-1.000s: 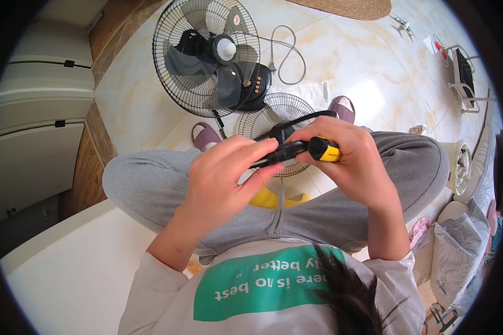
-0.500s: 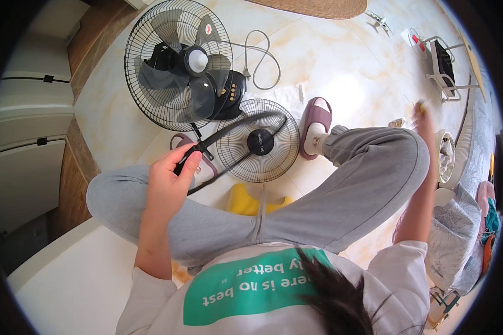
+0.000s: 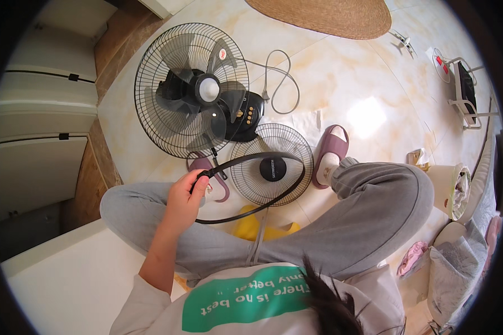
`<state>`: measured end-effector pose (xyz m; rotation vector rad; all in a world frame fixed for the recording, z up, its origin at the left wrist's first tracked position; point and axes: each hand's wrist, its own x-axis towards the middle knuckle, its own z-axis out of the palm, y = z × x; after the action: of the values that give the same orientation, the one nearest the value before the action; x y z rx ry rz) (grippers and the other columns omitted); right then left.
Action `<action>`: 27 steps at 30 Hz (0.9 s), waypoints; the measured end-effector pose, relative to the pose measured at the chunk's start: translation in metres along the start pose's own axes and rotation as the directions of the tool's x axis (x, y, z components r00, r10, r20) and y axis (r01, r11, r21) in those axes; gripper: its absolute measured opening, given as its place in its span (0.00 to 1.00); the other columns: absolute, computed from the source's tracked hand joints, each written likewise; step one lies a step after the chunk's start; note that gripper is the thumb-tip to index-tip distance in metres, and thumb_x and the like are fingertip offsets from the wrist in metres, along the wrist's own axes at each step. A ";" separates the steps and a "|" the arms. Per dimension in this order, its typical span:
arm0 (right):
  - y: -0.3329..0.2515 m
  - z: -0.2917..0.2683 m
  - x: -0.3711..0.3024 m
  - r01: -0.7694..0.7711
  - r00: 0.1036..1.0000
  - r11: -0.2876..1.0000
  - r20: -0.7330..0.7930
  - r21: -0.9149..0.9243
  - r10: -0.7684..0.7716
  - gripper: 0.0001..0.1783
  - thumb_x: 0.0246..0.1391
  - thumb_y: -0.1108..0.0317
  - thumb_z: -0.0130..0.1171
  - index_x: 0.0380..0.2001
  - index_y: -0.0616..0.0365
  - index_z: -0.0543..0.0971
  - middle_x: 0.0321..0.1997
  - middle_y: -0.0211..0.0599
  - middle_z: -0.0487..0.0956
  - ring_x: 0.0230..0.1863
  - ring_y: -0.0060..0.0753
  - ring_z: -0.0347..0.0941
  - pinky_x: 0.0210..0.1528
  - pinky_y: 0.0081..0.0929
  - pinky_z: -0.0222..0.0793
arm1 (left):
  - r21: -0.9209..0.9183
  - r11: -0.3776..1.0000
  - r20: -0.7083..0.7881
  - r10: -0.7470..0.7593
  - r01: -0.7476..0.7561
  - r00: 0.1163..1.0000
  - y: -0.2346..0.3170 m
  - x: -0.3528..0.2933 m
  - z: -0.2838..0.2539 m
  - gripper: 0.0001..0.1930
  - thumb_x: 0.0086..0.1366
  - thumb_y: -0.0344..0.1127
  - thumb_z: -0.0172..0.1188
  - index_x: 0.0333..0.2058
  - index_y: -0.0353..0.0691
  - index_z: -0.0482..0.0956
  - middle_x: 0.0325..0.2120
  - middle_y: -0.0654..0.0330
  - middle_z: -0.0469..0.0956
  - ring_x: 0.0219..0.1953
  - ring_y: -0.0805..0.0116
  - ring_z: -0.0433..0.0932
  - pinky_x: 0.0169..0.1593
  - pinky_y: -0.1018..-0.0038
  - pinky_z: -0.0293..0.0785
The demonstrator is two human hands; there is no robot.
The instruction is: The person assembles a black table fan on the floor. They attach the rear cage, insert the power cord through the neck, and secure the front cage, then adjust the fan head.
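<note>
My left hand (image 3: 184, 202) is closed round one end of a black fan guard rim (image 3: 251, 158), a thin hoop with a clasp at the gripped part. The hoop is held up in front of my knees. Behind it on the floor lies the round front grille (image 3: 273, 169) of a fan, with a black centre disc. Beyond stands a black fan (image 3: 209, 89), its grey blades bare at the front, its rear wire guard in place. My right hand is out of view.
A grey power cord (image 3: 289, 78) loops beside the fan's base (image 3: 246, 118). Purple slippers (image 3: 334, 149) are on my feet. Something yellow (image 3: 248, 229) lies below my knees. At right are a waste bin (image 3: 451, 190) and a small box (image 3: 418, 159); a woven mat (image 3: 330, 17) lies farther off.
My right hand, blurred at the far right before, has left the view. The left hand keeps its grip on the rim, now turned to show a wider loop. The whole view has shifted.
</note>
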<state>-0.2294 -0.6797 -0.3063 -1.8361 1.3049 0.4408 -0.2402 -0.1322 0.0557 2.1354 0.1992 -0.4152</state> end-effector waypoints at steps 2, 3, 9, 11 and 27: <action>0.004 0.013 0.001 -0.016 1.000 0.999 0.011 0.043 0.016 0.17 0.65 0.57 0.53 0.50 0.55 0.73 0.41 0.32 0.76 0.41 0.28 0.72 0.43 0.30 0.71 | -0.047 0.998 -0.029 0.028 -0.029 0.999 0.001 0.003 0.002 0.13 0.72 0.39 0.52 0.43 0.33 0.76 0.23 0.67 0.70 0.25 0.78 0.66 0.30 0.80 0.63; 0.006 0.018 0.001 -0.023 1.000 0.998 0.013 0.065 0.022 0.17 0.65 0.57 0.53 0.50 0.55 0.73 0.42 0.32 0.76 0.41 0.28 0.72 0.43 0.30 0.71 | -0.063 0.998 -0.046 0.012 -0.015 0.999 0.002 0.004 0.003 0.13 0.72 0.39 0.52 0.42 0.33 0.76 0.22 0.67 0.70 0.25 0.79 0.65 0.30 0.80 0.63; 0.029 0.024 0.012 -0.033 0.998 0.973 0.060 0.226 0.020 0.18 0.64 0.58 0.53 0.52 0.54 0.73 0.44 0.32 0.76 0.42 0.28 0.73 0.44 0.29 0.72 | -0.173 0.985 -0.094 -0.010 -0.006 0.996 0.007 0.006 -0.001 0.13 0.73 0.39 0.49 0.41 0.35 0.76 0.19 0.71 0.67 0.19 0.84 0.60 0.23 0.83 0.57; 0.024 0.009 0.005 -0.019 0.995 0.941 0.097 0.337 -0.014 0.18 0.64 0.58 0.53 0.53 0.54 0.73 0.45 0.32 0.76 0.43 0.28 0.73 0.44 0.29 0.72 | -0.237 0.971 -0.111 -0.007 -0.020 0.994 0.013 0.004 -0.007 0.13 0.74 0.40 0.48 0.42 0.36 0.75 0.19 0.70 0.66 0.17 0.84 0.61 0.21 0.84 0.57; -0.374 -0.007 -0.310 0.921 0.225 0.352 0.509 0.168 -0.831 0.43 0.64 0.46 0.52 0.71 0.54 0.46 0.63 0.59 0.64 0.57 0.39 0.70 0.58 0.34 0.65 | -0.265 0.937 -0.545 0.050 -0.228 0.837 0.066 0.079 -0.123 0.25 0.73 0.55 0.44 0.34 0.37 0.76 0.22 0.65 0.75 0.25 0.80 0.70 0.27 0.82 0.64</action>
<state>-0.0180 -0.4480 0.0651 -2.0544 -0.3186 0.3471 -0.1203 -0.0690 0.1411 1.8759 0.3927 0.2992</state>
